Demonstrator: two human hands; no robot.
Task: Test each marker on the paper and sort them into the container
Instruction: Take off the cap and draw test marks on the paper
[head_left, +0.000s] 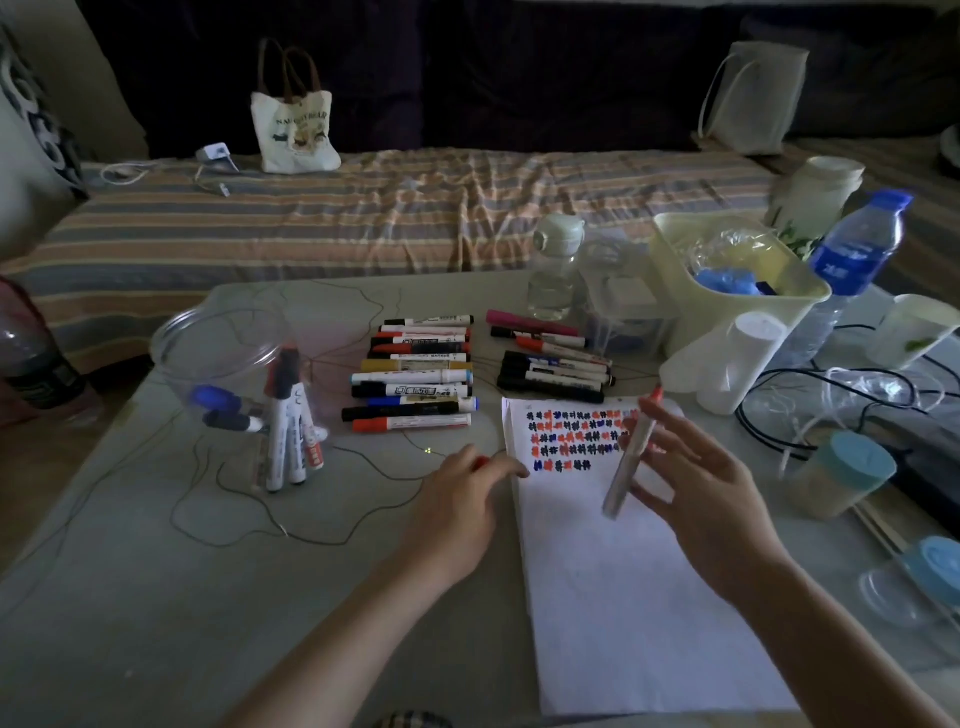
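Right hand (696, 483) held marker (631, 457) tilted over paper (623, 597); left hand (462, 499) pinched red cap (482, 461) at paper edge.

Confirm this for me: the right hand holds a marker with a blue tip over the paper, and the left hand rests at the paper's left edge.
Not quite. The head view shows the marker in the right hand has a red-orange tip, not blue. The rest stands: it is over the paper, and the left hand rests at the paper's left edge.
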